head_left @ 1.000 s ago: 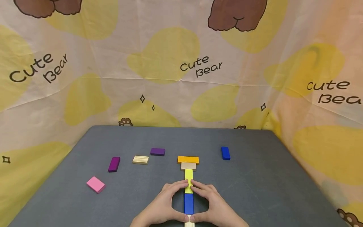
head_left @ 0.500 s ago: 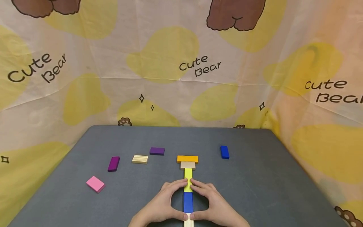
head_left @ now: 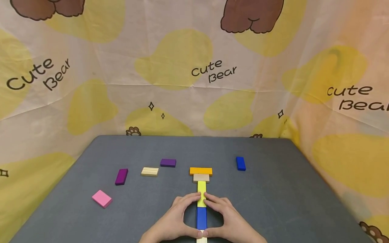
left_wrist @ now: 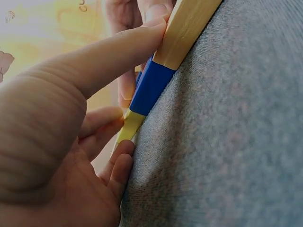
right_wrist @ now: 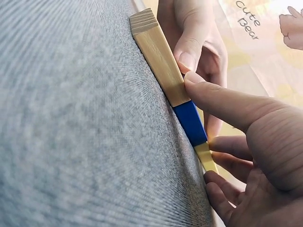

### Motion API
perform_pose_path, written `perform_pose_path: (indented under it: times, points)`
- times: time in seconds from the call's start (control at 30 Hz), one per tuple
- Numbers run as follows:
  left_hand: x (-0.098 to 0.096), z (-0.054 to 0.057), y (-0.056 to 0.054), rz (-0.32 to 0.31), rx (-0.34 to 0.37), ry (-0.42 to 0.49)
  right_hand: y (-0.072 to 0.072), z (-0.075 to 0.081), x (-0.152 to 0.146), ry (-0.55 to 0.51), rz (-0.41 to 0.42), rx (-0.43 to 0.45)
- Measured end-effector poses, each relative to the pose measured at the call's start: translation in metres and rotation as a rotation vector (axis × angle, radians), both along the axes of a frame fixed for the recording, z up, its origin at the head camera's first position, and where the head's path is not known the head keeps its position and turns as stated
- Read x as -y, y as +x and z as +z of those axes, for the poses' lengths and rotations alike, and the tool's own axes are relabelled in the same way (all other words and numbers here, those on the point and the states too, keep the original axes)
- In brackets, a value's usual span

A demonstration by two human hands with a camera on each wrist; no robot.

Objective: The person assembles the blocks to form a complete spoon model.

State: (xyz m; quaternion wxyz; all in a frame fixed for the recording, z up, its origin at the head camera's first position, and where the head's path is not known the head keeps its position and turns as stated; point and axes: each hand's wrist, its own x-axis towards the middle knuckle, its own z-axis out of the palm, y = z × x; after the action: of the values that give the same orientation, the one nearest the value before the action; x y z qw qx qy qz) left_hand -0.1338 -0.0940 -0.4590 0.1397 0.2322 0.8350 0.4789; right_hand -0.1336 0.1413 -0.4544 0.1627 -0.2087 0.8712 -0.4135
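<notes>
A straight row of blocks lies on the table, with a yellow block (head_left: pixel 202 187), a blue block (head_left: pixel 202 218) and a plain wooden block (head_left: pixel 202 240) end to end. At its far end a beige block (head_left: pixel 201 178) and an orange block (head_left: pixel 201 171) lie crosswise. My left hand (head_left: pixel 173 219) frames the row from the left, fingertips on the yellow block and thumb on the wooden block. Mirroring it, my right hand (head_left: pixel 232 221) touches the same two blocks from the right. In both wrist views the thumbs rest on the upper edge of the wooden block (right_wrist: pixel 163 71).
Loose blocks lie to the left: pink (head_left: pixel 102 198), magenta (head_left: pixel 121 177), striped wooden (head_left: pixel 150 171) and purple (head_left: pixel 168 163). Another blue block (head_left: pixel 241 163) lies at the back right. A patterned cloth (head_left: pixel 173 60) stands around the grey table (head_left: pixel 273 189).
The head view shifts very slightly. Both hands stay in place on the row, and no block visibly moves on the table.
</notes>
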Motion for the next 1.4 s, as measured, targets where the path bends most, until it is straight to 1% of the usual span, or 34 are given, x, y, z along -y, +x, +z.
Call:
perform_pose_path:
  times: [0.1, 0.23, 0.4, 0.5, 0.6, 0.67, 0.77, 0.87, 0.93, 1.03, 1.1, 1.17, 1.2, 1.27, 1.4]
  points:
    - [0.000, 0.001, 0.001, 0.006, 0.010, -0.002, 0.001, 0.001, 0.000, 0.004, 0.004, 0.003]
    - [0.001, 0.001, 0.001, -0.007, 0.011, -0.004, 0.001, -0.001, 0.000, -0.006, 0.014, -0.006]
    - [0.005, -0.001, 0.001, -0.050, -0.031, -0.038, 0.003, -0.004, -0.001, -0.034, 0.027, -0.018]
    - [0.006, -0.003, 0.002, -0.063, -0.053, -0.049, 0.003, -0.004, 0.000, -0.045, 0.029, -0.003]
    - [0.006, -0.003, 0.001, -0.058, -0.070, -0.048, 0.001, -0.002, -0.001, -0.043, 0.027, 0.009]
    - [0.005, -0.003, 0.001, -0.050, -0.080, -0.047, -0.003, 0.000, -0.003, -0.063, 0.026, 0.005]
    - [0.004, -0.004, 0.001, -0.038, -0.088, -0.050, -0.009, 0.005, -0.012, -0.104, 0.001, -0.008]
    - [0.003, -0.004, 0.000, -0.031, -0.093, -0.045, -0.020, 0.013, -0.029, -0.140, -0.064, -0.045]
    - [0.002, -0.005, -0.001, -0.026, -0.100, -0.041, -0.031, 0.020, -0.044, -0.156, -0.131, -0.089]
    - [0.001, -0.006, -0.002, -0.022, -0.111, -0.032, -0.052, 0.027, -0.071, -0.186, -0.255, -0.138]
    - [0.002, -0.006, -0.002, -0.019, -0.108, -0.031, -0.066, 0.030, -0.090, -0.214, -0.327, -0.138]
    - [0.002, -0.006, -0.002, -0.019, -0.107, -0.032, -0.081, 0.031, -0.108, -0.226, -0.380, -0.128]
    - [0.002, -0.006, -0.002, -0.020, -0.106, -0.032, -0.088, 0.031, -0.116, -0.230, -0.397, -0.120]
    - [0.002, -0.005, -0.002, -0.020, -0.104, -0.032, -0.101, 0.029, -0.131, -0.238, -0.403, -0.109]
    - [0.002, -0.005, 0.000, -0.020, -0.109, -0.035, -0.123, 0.024, -0.151, -0.234, -0.377, -0.074]
